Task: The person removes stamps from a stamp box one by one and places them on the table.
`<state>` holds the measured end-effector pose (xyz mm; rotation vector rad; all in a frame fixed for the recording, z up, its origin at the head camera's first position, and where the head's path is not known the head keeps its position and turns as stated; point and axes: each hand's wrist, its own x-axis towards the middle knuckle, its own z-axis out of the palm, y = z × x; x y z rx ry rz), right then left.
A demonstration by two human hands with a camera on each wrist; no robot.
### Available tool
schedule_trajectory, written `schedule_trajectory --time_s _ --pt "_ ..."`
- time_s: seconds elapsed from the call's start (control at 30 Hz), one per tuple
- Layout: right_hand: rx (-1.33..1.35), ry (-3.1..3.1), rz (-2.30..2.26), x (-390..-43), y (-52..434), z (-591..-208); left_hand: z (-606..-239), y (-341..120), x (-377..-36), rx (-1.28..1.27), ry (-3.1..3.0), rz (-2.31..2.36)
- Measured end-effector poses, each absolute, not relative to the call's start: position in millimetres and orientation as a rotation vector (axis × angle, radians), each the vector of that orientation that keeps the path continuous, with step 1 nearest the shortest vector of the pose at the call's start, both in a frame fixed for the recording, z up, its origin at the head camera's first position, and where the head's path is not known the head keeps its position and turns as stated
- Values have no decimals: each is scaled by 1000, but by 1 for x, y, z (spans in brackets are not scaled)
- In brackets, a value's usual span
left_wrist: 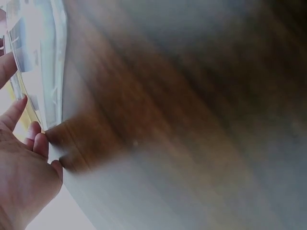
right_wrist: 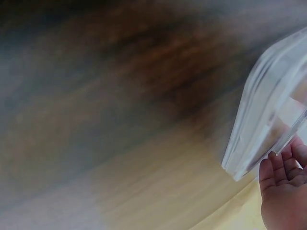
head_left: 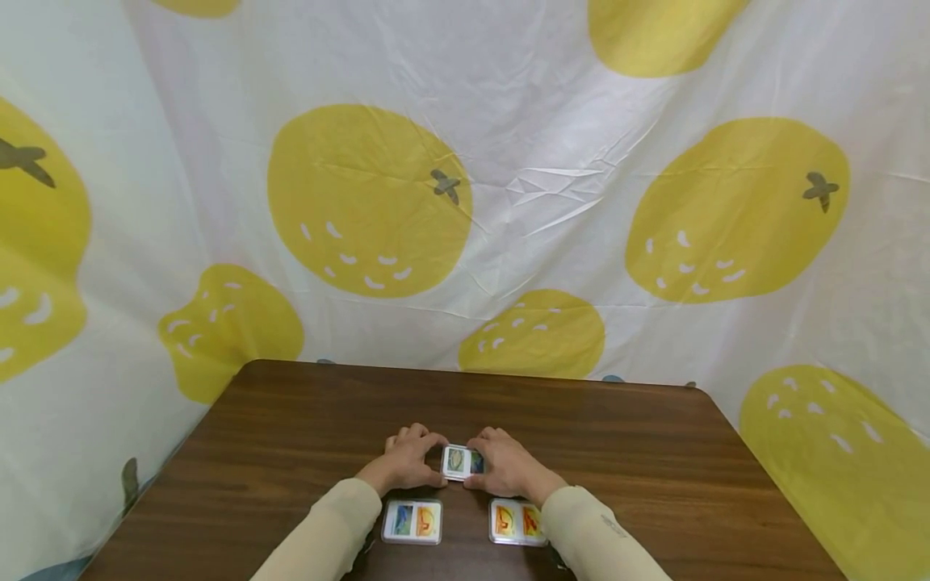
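Note:
A small clear plastic case (head_left: pixel 456 462) with two picture cards lies flat between my hands on the dark wood table. My left hand (head_left: pixel 407 461) holds its left end between thumb and index finger. From the right, my right hand (head_left: pixel 507 466) pinches the other end, its fingertips partly covering the right-hand picture. In the left wrist view, the left hand (left_wrist: pixel 29 165) shows behind a large, close clear case edge (left_wrist: pixel 53 62). The right wrist view likewise has the right hand (right_wrist: pixel 285 191) beyond a clear case edge (right_wrist: pixel 254 115); the fingers' hold is unclear there.
Nearer me, a clear case (head_left: pixel 412 521) with a blue and an orange picture lies by the left forearm. Another case (head_left: pixel 508 522) with orange pictures is partly covered by the right sleeve (head_left: pixel 592 524). A lemon-print curtain (head_left: pixel 523 218) hangs behind the table (head_left: pixel 625 428).

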<state>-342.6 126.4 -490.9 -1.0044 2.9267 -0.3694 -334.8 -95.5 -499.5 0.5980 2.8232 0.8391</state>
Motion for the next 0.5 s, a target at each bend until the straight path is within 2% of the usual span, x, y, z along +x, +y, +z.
schedule_trajectory --time_s 0.5 --pt "-973 2903 -462 -344 128 -493 -499 -96 -336 598 2791 880"
